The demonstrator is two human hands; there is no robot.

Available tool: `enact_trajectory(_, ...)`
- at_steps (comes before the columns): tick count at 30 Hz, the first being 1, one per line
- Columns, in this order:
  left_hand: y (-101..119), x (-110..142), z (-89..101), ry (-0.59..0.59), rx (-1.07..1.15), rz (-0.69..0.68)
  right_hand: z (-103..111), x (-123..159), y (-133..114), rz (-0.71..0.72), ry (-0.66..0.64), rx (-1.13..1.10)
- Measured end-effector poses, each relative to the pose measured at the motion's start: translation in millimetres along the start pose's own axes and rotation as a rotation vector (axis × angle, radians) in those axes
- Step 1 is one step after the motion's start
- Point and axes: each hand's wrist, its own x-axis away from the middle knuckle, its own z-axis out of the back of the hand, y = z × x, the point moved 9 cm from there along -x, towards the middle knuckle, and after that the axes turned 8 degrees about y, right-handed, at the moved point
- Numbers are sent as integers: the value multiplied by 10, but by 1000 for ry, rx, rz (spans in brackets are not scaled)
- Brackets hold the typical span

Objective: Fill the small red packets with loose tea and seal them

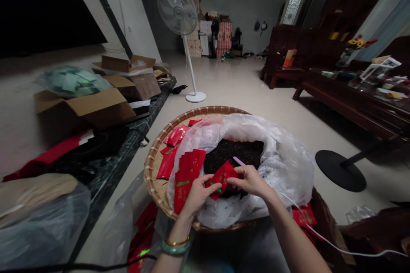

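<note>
Left hand (203,190): pinching lower left of red packet (223,178). Right hand (252,180): gripping its right edge, with lilac stick (238,161) projecting beyond. Held between both, over dark crumbly material (237,152).

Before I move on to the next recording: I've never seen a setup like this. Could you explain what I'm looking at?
There is no machine here: these are a person's own bare hands. The single picture comes from a camera worn on the head, looking forward and down. The left hand and right hand hold a small red packet between them; a slim lilac stick, perhaps a tool handle, pokes out by the right fingers.

Beneath them is a round woven tray bearing an open white plastic bag of dark, crumbly material. A spread of red packets lies beside the left hand, and more lie on the tray's left side. Beyond stands a white fan.
</note>
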Motion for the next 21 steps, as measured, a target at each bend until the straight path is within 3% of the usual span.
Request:
enact_trajectory(3, -25, -4, 29, 32, -14, 11, -10, 14, 118, -91, -45, -80)
enact_trajectory(8, -88, -27, 96, 131, 102, 29, 23, -9, 142, -70, -9, -94)
enact_trajectory(12, -159, 44, -42, 55, 184, 152, 9, -2, 35, -1, 29, -102)
enact_trajectory(16, -110, 99, -94, 15, 165, 154, -97, 64, -116, 115, -106, -12)
enact_trajectory(21, -143, 97, -83, 9, 209, 176, -80, 63, -61, 61, -116, -10)
